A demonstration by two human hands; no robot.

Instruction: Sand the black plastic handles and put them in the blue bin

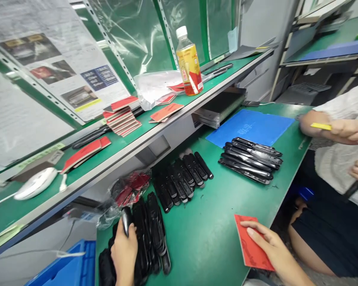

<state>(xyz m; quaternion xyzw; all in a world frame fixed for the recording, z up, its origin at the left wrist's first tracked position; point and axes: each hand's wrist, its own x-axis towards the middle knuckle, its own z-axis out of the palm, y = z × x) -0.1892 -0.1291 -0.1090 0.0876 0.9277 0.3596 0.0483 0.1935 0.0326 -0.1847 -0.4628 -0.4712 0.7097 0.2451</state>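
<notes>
My left hand [124,248] is closed around a glossy black elongated plastic part [126,221], its tip poking up above the fingers. Beneath and beside that hand lies a pile of similar long black parts [143,234]. At the front right of the green table, my right hand [264,242] grips a thin red rectangular pad [250,254] with faint dark print, thumb on top. Another group of black parts [179,178] lies side by side near the middle. Farther right, more black parts [250,159] rest partly on a blue sheet [247,125].
Along the raised shelf [155,129] are stacked red pads [123,119], a drink bottle [190,63] and a white mouse [37,183]. A plastic bag with red pieces [133,188] sits below. A blue crate [77,266] stands lower left. A co-worker's hands [346,129] are at right.
</notes>
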